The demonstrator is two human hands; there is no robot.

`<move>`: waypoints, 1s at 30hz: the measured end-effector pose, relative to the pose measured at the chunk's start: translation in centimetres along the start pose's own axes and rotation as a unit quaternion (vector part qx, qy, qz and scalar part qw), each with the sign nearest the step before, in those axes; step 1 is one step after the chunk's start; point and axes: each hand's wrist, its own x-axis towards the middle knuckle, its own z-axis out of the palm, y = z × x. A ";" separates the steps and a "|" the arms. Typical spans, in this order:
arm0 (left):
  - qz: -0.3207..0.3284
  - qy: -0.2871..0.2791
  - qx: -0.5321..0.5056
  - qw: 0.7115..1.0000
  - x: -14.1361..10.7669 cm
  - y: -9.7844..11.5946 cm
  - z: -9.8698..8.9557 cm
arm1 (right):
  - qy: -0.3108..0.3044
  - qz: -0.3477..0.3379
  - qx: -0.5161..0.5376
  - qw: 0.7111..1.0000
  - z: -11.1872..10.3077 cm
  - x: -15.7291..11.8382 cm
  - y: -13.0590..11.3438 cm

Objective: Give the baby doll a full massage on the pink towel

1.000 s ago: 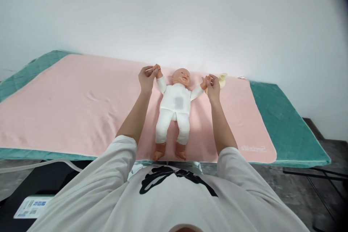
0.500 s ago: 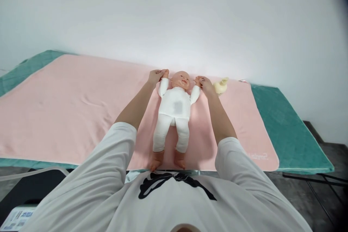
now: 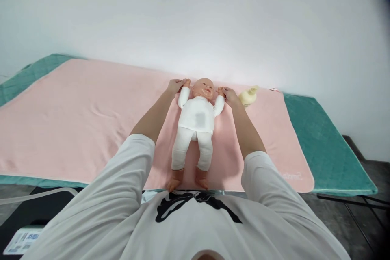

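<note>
A baby doll (image 3: 196, 115) in a white top and trousers lies on its back on a pink mat (image 3: 82, 109), feet towards me. Both its arms are bent up beside its head. My left hand (image 3: 176, 85) pinches the doll's hand at the left of the head. On the other side, my right hand (image 3: 230, 94) has its fingers closed on the doll's other hand. A pale yellow bottle-shaped object (image 3: 248, 96) lies just right of my right hand, apart from it.
Under the pink mat is a green quilted cover (image 3: 330, 150). A white wall (image 3: 195, 20) rises behind. At the lower left are a white hose (image 3: 45, 195) and a labelled white box (image 3: 22, 240); dark metal legs (image 3: 356, 211) show at the lower right.
The doll's hand in my right hand has come slightly down and closer to its head. The view has shifted a little. Both hands keep their hold.
</note>
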 end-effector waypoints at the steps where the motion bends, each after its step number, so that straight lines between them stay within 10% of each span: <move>1: 0.002 0.002 -0.003 1.000 -0.1 0.1 0.0 | -0.003 -0.005 0.002 1.000 0.0 -0.2 -0.1; 11: 0.113 0.014 -0.060 0.992 -2.7 3.0 -1.2 | -0.019 -0.158 -0.090 0.983 -1.3 -3.8 -2.5; 18: 0.232 0.117 0.081 0.962 -9.0 4.2 -3.3 | 0.038 -0.230 -0.234 0.944 -1.8 -10.5 -4.3; 30: 0.155 0.211 0.246 0.933 -19.8 0.8 -6.3 | 0.137 -0.213 -0.347 0.903 -2.3 -22.7 -0.3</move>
